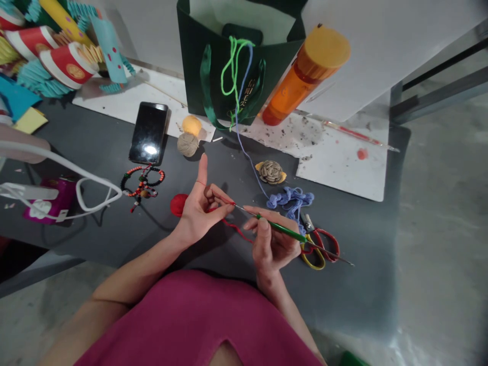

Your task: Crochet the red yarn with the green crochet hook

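Pinching a green crochet hook (280, 227), the right hand (272, 244) lies just beside scissors (319, 249). The left hand (198, 216) pinches red yarn (236, 230), one finger raised

A smartphone (148, 133) lies left of the bag (190, 76); scissors (319, 248) lie apparently beneath the crochet hook (282, 229).

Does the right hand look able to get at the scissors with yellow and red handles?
Probably yes: the right hand lies beside the yellow-and-red-handled scissors with nothing between, but it holds a green crochet hook crossing their handles, which it would likely release first.
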`<move>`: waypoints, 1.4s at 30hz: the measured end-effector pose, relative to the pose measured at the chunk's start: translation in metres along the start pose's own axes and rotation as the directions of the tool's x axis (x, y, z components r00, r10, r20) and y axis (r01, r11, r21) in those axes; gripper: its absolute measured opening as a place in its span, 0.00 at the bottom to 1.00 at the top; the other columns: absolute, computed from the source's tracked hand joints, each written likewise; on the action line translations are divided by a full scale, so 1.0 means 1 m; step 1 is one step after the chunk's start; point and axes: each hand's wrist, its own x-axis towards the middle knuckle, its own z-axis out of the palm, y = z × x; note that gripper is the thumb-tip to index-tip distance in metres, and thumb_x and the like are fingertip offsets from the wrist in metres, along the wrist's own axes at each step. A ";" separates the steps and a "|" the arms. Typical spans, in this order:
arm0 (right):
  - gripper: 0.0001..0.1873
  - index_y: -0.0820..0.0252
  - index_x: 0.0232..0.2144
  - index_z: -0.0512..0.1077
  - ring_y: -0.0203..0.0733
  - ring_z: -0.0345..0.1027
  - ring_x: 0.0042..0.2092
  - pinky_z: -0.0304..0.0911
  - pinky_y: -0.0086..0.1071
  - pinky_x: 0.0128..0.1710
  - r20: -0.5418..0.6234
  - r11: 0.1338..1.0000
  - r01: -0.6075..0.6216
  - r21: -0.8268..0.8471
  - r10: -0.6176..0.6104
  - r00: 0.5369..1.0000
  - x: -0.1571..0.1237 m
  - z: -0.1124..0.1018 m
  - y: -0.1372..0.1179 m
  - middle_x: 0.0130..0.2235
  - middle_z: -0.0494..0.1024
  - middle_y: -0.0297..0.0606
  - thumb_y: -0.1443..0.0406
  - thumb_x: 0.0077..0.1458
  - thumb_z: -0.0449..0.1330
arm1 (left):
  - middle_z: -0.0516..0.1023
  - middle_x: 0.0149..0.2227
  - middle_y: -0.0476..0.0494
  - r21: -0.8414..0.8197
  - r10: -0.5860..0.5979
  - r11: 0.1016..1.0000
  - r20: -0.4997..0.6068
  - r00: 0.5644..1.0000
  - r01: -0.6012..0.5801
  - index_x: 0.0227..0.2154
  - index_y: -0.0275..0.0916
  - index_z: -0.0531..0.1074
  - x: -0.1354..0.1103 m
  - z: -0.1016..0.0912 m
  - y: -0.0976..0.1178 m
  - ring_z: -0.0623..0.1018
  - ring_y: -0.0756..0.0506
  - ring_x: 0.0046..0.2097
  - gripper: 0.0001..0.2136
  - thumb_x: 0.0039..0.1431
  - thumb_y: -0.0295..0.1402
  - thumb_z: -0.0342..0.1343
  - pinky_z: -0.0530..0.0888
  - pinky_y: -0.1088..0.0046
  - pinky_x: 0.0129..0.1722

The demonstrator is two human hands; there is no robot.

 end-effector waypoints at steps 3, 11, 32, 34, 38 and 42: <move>0.06 0.53 0.42 0.76 0.38 0.79 0.27 0.75 0.35 0.27 0.010 1.000 0.013 -0.003 -0.013 1.000 0.001 0.001 -0.001 0.38 0.87 0.35 0.68 0.65 0.60 | 0.78 0.28 0.57 -0.009 -0.009 1.000 0.002 1.000 0.009 0.76 0.52 0.38 0.000 0.000 0.000 0.73 0.53 0.29 0.60 0.48 0.25 0.72 0.68 0.78 0.28; 0.11 0.51 0.46 0.75 0.38 0.81 0.29 0.73 0.32 0.24 0.080 0.997 0.077 -0.010 -0.076 0.994 -0.001 -0.003 0.005 0.42 0.88 0.37 0.71 0.64 0.61 | 0.78 0.28 0.56 -0.040 -0.034 0.999 0.003 0.999 0.034 0.76 0.52 0.40 0.000 0.001 0.002 0.76 0.52 0.30 0.60 0.47 0.25 0.73 0.71 0.78 0.31; 0.08 0.54 0.43 0.76 0.34 0.78 0.22 0.65 0.26 0.16 -0.001 0.989 -0.042 0.144 0.043 0.999 -0.006 0.011 0.003 0.41 0.88 0.37 0.70 0.66 0.59 | 0.82 0.29 0.59 -0.263 -0.214 0.930 0.184 0.959 0.258 0.73 0.56 0.21 0.001 -0.008 -0.007 0.79 0.54 0.30 0.68 0.48 0.24 0.74 0.76 0.80 0.35; 0.08 0.54 0.44 0.76 0.36 0.81 0.25 0.68 0.26 0.18 0.007 0.993 -0.031 0.113 0.031 1.000 -0.007 0.010 0.004 0.42 0.88 0.37 0.70 0.66 0.60 | 0.82 0.28 0.58 -0.256 -0.232 0.925 0.205 0.951 0.281 0.72 0.56 0.19 0.001 -0.008 -0.006 0.79 0.54 0.30 0.69 0.48 0.25 0.74 0.76 0.80 0.35; 0.10 0.55 0.44 0.77 0.42 0.86 0.35 0.79 0.32 0.28 0.069 1.000 0.017 -0.003 -0.016 0.997 -0.007 0.007 0.008 0.42 0.89 0.38 0.72 0.64 0.61 | 0.81 0.27 0.59 -0.185 -0.170 0.964 0.124 0.978 0.191 0.73 0.56 0.22 -0.001 -0.004 -0.006 0.79 0.52 0.29 0.68 0.48 0.25 0.74 0.77 0.78 0.33; 0.13 0.55 0.46 0.78 0.44 0.86 0.39 0.82 0.36 0.34 0.095 0.976 0.187 -0.109 -0.177 0.980 -0.007 0.004 0.011 0.45 0.89 0.40 0.74 0.62 0.63 | 0.82 0.28 0.57 -0.204 -0.185 0.955 0.164 0.969 0.217 0.73 0.53 0.20 -0.001 -0.005 -0.004 0.81 0.51 0.30 0.67 0.49 0.26 0.74 0.76 0.76 0.35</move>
